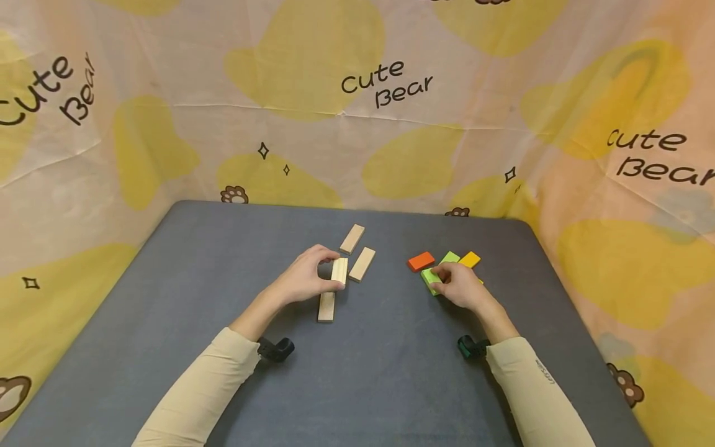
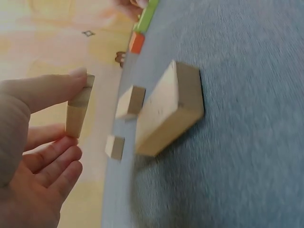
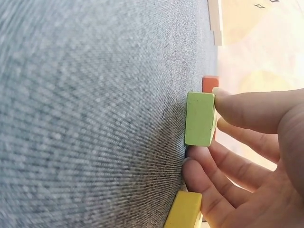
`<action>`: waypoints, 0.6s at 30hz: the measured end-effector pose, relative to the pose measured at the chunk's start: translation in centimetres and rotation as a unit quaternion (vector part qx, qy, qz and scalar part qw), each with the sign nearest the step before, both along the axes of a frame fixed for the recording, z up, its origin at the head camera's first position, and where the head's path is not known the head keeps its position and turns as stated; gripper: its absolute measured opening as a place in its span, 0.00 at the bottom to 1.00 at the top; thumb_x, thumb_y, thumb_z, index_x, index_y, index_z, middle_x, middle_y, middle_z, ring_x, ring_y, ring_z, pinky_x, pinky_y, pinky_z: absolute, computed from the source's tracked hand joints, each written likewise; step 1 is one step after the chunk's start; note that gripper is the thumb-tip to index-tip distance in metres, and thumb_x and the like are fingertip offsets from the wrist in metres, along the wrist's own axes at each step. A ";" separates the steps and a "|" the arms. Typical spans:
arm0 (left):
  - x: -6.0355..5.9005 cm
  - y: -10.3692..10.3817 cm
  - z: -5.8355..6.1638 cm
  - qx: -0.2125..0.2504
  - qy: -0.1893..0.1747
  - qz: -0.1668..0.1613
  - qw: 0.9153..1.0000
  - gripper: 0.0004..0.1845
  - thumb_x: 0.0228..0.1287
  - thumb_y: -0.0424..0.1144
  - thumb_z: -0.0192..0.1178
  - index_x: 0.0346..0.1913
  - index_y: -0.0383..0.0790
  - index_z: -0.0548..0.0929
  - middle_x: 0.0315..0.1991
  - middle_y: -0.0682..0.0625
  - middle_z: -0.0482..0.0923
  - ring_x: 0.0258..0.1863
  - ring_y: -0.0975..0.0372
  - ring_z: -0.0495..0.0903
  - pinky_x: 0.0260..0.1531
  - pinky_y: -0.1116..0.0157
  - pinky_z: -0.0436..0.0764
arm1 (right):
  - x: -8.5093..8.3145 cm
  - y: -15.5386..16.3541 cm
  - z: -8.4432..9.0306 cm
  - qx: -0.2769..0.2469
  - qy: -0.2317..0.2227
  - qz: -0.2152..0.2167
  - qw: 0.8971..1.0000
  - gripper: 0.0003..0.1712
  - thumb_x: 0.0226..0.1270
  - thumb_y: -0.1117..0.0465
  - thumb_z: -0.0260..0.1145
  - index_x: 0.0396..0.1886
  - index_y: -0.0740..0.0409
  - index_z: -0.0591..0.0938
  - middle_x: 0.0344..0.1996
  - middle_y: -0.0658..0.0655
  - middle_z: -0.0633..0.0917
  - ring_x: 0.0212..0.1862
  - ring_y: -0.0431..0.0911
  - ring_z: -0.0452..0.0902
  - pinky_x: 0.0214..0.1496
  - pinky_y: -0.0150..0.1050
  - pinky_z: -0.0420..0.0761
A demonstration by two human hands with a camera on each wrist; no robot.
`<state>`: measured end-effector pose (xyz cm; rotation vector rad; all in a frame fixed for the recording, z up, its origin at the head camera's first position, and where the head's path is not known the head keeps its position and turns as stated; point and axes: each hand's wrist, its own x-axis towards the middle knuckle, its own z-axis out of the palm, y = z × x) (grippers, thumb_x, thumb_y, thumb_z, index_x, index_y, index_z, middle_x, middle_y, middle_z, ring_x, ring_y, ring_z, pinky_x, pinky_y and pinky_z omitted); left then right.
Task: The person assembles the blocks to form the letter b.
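Note:
My left hand (image 1: pixel 304 276) pinches a plain wooden block (image 1: pixel 339 271) between thumb and fingertips; the left wrist view shows this block (image 2: pixel 79 107) held up off the table. Just below it in the head view lies another plain block (image 1: pixel 326 307), and two more plain blocks (image 1: pixel 362 264) lie beyond. On the right, my right hand (image 1: pixel 460 284) has thumb and fingers on the near green block (image 1: pixel 429 280). The right wrist view shows the thumb at one edge of that green block (image 3: pixel 200 118), which lies low at the table surface, with fingers along its other side.
Around the right hand lie an orange-red block (image 1: pixel 421 261), a second green block (image 1: pixel 450 256) and a yellow block (image 1: pixel 470 259); a bit of yellow also shows beside the hand. All stand on a grey cloth-covered table (image 1: pixel 380 385), with a printed curtain (image 1: pixel 313 56) around it.

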<state>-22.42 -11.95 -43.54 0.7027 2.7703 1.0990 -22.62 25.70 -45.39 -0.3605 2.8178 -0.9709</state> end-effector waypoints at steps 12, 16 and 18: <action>-1.2 -1.9 -2.3 -0.001 -0.013 0.042 0.999 0.34 0.59 0.46 0.75 0.65 0.34 0.79 0.58 0.42 0.77 0.59 0.49 0.75 0.61 0.48 0.74 | -0.1 0.0 0.0 0.003 -0.002 0.000 1.000 0.20 0.69 0.63 0.70 0.57 0.68 0.83 0.38 0.58 0.82 0.39 0.49 0.75 0.40 0.43 0.76; -1.4 -2.3 -3.3 -0.010 -0.015 0.040 0.999 0.34 0.59 0.47 0.75 0.64 0.33 0.79 0.57 0.41 0.77 0.57 0.49 0.76 0.60 0.48 0.74 | -0.1 0.1 -0.1 0.002 0.004 0.002 1.000 0.20 0.69 0.63 0.70 0.56 0.68 0.83 0.39 0.58 0.83 0.39 0.49 0.76 0.41 0.43 0.76; -1.4 -2.4 -3.6 -0.016 -0.011 0.036 0.999 0.34 0.59 0.48 0.75 0.64 0.33 0.79 0.57 0.41 0.78 0.57 0.49 0.76 0.60 0.48 0.74 | 0.0 0.1 -0.1 0.000 0.006 0.003 1.000 0.19 0.69 0.63 0.70 0.56 0.68 0.83 0.39 0.59 0.83 0.40 0.50 0.76 0.41 0.43 0.77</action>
